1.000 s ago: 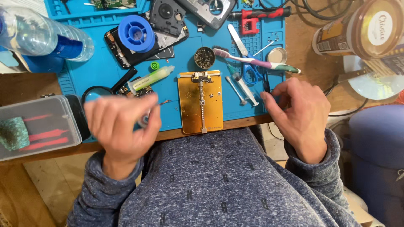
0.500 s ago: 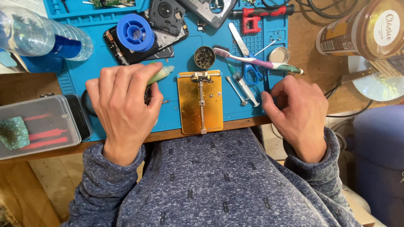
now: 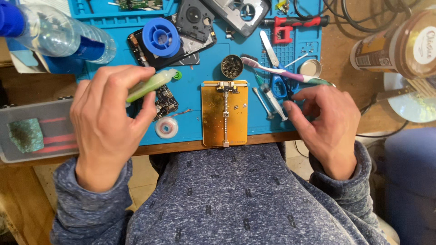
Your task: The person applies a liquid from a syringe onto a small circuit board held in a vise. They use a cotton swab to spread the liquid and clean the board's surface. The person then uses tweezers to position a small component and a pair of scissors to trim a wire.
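Your left hand (image 3: 106, 120) grips the pale green syringe tube (image 3: 152, 84) at centre left, your right hand (image 3: 324, 120) rests loosely open by the small syringe (image 3: 271, 100), and the gold board holder (image 3: 225, 112) sits empty, so the work looks barely begun.

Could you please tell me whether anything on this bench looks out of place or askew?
Mildly odd: a clear plastic bottle lies on its side across the blue mat's far-left corner, and a toothbrush rests among the tools. The left hand holds a green tube.

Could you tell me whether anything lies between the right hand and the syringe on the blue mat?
Nothing visible does. The right hand rests beside the syringe, fingertips almost at its barrel. The scissors lie just above, off that line.
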